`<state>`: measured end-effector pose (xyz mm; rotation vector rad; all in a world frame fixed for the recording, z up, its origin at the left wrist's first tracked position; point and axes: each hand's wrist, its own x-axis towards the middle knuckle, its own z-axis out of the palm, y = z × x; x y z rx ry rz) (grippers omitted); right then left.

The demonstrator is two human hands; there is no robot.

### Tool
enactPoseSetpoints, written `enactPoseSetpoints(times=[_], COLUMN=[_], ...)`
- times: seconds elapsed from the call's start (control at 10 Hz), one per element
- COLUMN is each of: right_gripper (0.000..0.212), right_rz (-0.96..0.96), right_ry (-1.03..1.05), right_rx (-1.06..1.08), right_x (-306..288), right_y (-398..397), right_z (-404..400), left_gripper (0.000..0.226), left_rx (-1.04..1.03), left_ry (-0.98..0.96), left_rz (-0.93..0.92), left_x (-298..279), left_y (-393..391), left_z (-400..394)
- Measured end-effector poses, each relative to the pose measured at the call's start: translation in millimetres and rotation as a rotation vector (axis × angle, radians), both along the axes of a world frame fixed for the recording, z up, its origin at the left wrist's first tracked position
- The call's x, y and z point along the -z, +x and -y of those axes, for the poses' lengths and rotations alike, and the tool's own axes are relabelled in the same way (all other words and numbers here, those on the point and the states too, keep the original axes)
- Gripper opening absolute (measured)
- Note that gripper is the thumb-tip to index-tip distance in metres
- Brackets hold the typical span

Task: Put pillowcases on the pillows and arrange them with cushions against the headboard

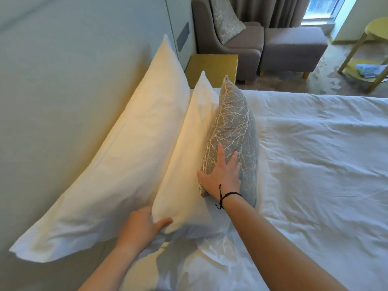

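A hotel-like bedroom, with a pale headboard wall (pixel 63 80) running along the left and a bed (pixel 315 164) under white, creased bedding filling the near and right part of the view. Going left to right: a large white pillow (pixel 117 160), already in its case, leans upright against the headboard wall; a second, smaller white pillow (pixel 189 164), also cased, leans against the first; and a grey cushion (pixel 235 122) with a pale branch pattern stands on edge against that second pillow. The left hand (pixel 142 225) rests at the near bottom corner of the second pillow, thumb on its front face; the other fingers are hidden behind the corner, so it looks like a light hold but I cannot say how firm. The right hand (pixel 222 175), a dark cord at its wrist, lies flat and spread on the cushion's face, fingers straight, pressing it toward the pillows. The casing appears done here and the step in hand seems to be arranging: squaring the stack so each layer sits true. The next move likely calls for nudging the second pillow's corner in line and easing off the cushion gently so it does not tip forward. Beyond the bed, far, are a yellow bedside stand (pixel 212 68), a grey armchair (pixel 231 38) holding another patterned cushion (pixel 225 19), a grey footstool (pixel 294 49) and, far right, a yellow round side table (pixel 369 57). Nothing blocks the hands.
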<state>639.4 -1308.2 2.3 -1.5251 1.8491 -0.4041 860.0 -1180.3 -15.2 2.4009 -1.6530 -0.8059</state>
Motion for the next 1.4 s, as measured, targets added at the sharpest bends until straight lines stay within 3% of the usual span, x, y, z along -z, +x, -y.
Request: enactPoseSetpoints(times=[0.2,0.6,0.9,1.1,1.4], right_gripper=[0.098,0.097,0.107,0.102,0.099], right_rz=[-0.015,-0.065,0.086,0.129,0.394], right_ry=[-0.014,-0.027,-0.024,-0.021,0.052], right_rx=[-0.007,-0.035,-0.113,-0.107,0.004], right_x=[4,14,11,10,5], right_y=[-1,-3,-22,-21,-46], right_z=[1,-2,-8,-28,-93], left_gripper=[0.048,0.054,0.048,0.047,0.041], left_rx=[0.036,0.143,0.108,0.136,0.215], left_ry=[0.072,0.003,-0.069,-0.12,-0.095], left_rz=[0.1,0.148,0.087,0.142,0.08], left_x=[-5,-11,-11,-14,-20], left_y=[-1,36,42,59,61], left_z=[-26,-45,-70,-72,-69])
